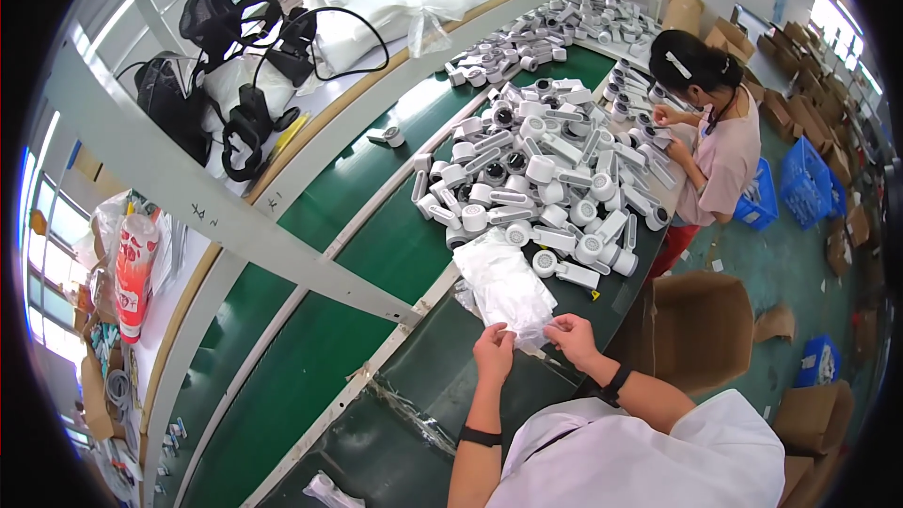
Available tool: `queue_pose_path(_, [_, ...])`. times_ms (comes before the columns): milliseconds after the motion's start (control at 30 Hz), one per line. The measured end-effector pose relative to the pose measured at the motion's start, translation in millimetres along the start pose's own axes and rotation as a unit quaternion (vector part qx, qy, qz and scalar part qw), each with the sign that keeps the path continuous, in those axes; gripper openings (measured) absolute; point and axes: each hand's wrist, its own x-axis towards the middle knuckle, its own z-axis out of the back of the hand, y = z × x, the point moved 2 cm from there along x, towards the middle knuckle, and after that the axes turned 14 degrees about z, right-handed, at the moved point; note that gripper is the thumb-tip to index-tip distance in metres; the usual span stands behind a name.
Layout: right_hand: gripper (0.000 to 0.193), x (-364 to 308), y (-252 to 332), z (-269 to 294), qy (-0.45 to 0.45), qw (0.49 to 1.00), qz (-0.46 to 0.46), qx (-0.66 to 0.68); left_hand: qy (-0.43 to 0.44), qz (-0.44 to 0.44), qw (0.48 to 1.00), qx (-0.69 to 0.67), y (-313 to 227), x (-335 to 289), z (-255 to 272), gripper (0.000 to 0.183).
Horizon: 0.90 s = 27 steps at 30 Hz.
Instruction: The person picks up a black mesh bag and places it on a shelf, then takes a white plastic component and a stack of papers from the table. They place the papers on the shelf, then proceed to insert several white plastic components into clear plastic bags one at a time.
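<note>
Both my hands are at the near edge of a stack of thin, clear-white plastic bags (pixel 508 287) on the dark green worktop. My left hand (pixel 494 354) pinches the edge of a bag, its fingers curled. A short way to its right, my right hand (pixel 574 341) pinches the same edge between thumb and fingers. Just beyond the bags rises a big heap of white-and-grey handheld devices (pixel 541 169) with round, grille-like heads and flat handles. One device with a small yellow tag (pixel 576 273) lies at the heap's near side.
A crumpled plastic bag (pixel 331 491) lies at the near left. A white metal frame post (pixel 226 226) slants across the left. An open cardboard box (pixel 701 329) stands right of the table. Further along, a person in pink (pixel 729 146) handles devices. Blue baskets (pixel 807 181) stand on the floor.
</note>
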Motion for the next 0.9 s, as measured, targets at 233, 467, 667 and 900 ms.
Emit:
queue_pose_path(233, [0.039,-7,21,3,-0.037,0.953,0.193,-0.233,0.065,0.110,0.969,-0.213,10,2,14,0.021])
queue_pose_path(467, [0.041,-7,45,1,-0.065,0.908,0.313,-0.270,0.094,0.124,0.838,-0.523,22,2,28,0.011])
queue_pose_path(667, [0.036,56,24,35,-0.111,0.871,0.317,-0.358,0.050,0.106,0.839,-0.531,27,-16,71,0.010])
queue_pose_path(900, [0.045,96,-13,45,0.052,0.709,0.254,-0.655,-0.051,0.066,0.943,-0.324,21,-48,97,0.009])
